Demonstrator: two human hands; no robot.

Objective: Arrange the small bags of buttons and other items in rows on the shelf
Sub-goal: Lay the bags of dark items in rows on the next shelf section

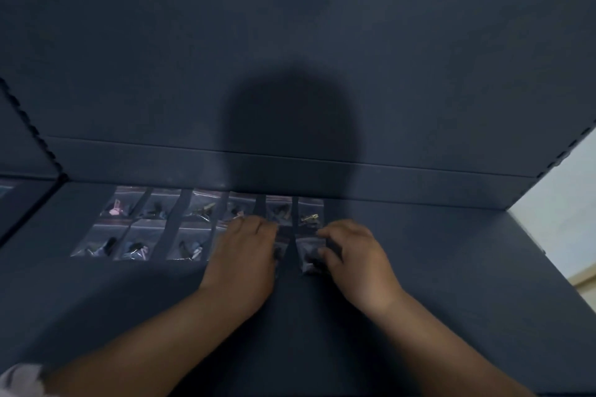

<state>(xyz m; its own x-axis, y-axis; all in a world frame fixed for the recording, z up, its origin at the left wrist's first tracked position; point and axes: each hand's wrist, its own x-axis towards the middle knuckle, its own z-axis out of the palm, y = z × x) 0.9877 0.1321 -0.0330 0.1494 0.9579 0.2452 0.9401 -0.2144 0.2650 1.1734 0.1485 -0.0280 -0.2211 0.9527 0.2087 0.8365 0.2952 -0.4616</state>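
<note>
Progress: two rows of small bags lie on the shelf [435, 255]. The back row [206, 207] holds six bags, spaced apart. The front row [138, 243] shows three set bags at 9 o'clock of the hands. I judge the task well advanced, with only the front row's end to finish.

The left hand [245, 250] lies palm down, fingers near straight, resting on a front-row bag. The right hand [353, 253] pinches the end bag [308, 256], directly at 6 o'clock of the last back-row bag.

Markings: no label or writing is legible; contents are blurred.
</note>
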